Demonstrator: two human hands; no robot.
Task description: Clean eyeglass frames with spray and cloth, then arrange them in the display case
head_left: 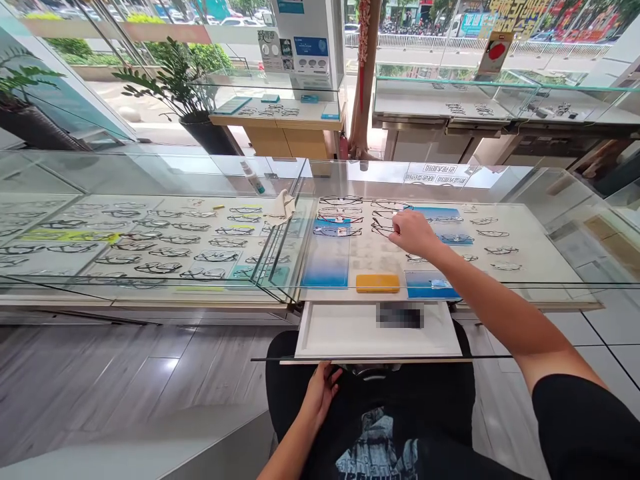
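My right hand (413, 233) reaches into the glass display case, its fingers pinched at a pair of dark-framed glasses (381, 227) in the middle column. Left of it, more glasses (340, 232) lie in a column, the lowest ones over a blue card (325, 263). An orange case (377, 283) lies near the front edge, beside another blue card (425, 285). Below, my left hand (323, 390) rests at the front edge of a pulled-out white drawer (330, 333), fingers loosely apart and holding nothing.
A second glass case (165, 253) with rows of glasses adjoins on the left. A cloth (281, 208) and a small spray bottle (253, 179) sit on the glass top. Potted plants (185, 100) and further display cases (285, 107) stand beyond.
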